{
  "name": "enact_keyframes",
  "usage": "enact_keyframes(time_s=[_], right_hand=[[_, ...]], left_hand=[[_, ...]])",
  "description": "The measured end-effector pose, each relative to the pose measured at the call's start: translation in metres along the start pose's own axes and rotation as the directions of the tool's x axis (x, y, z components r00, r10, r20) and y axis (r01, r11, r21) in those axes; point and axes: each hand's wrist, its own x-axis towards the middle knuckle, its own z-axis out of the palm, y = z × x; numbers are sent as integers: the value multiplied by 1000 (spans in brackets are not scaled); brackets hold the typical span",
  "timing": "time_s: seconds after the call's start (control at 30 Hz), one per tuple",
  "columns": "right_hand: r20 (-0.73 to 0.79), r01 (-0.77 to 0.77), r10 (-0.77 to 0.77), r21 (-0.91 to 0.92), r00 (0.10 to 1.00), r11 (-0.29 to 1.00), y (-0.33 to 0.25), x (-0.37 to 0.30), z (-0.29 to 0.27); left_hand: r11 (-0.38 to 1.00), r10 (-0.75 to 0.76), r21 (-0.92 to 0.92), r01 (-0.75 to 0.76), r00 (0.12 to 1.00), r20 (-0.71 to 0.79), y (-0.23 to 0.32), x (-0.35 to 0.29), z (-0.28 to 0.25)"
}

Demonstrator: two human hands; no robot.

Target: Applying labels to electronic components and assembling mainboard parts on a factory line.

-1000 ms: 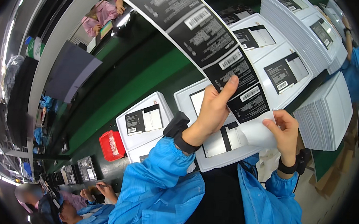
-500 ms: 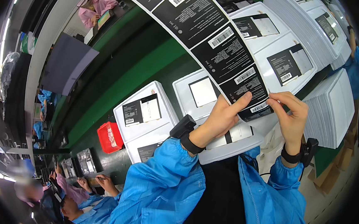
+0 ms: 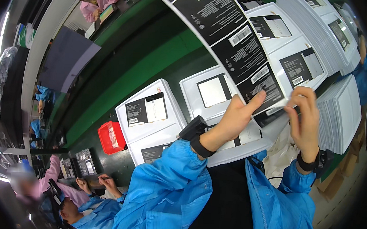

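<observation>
Left hand [image 3: 234, 120] has the black label strip [image 3: 249, 51] under its thumb, strip running to 11 o'clock. Right hand [image 3: 306, 116] in a narrow pinch at its 4 o'clock corner. White tray [image 3: 244, 154] below, 6 o'clock.

Strip lights [image 3: 3, 31] glare at far left; the black barcode label sheet [image 3: 244, 50] looks evenly lit; fisheye edges bend into black (1 co-worker's head [image 3: 22, 182] is blurred).
</observation>
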Motion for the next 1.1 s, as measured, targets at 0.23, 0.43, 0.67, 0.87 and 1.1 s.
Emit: enact_keyframes(time_s=[0.23, 0.43, 0.67, 0.87, 1.1], right_hand=[[-524, 97, 240, 536, 817, 838, -21, -26, -35], [48, -246, 582, 932, 812, 267, -62, -8, 66], [375, -544, 435, 748, 819, 380, -42, -6, 102], [474, -298, 112, 338, 873, 893, -31, 40, 117], [456, -719, 564, 326, 688, 614, 13, 38, 183]], left_hand=[[611, -275, 764, 207, 961, -40, 17, 19, -7], [896, -30, 429, -115, 948, 317, 58, -47, -43], [831, -70, 536, 152, 983, -170, 78, -69, -96], [455, -309, 879, 143, 951, 5, 105, -64, -120], [-470, 188, 849, -240, 913, 362, 82, -39, -167]])
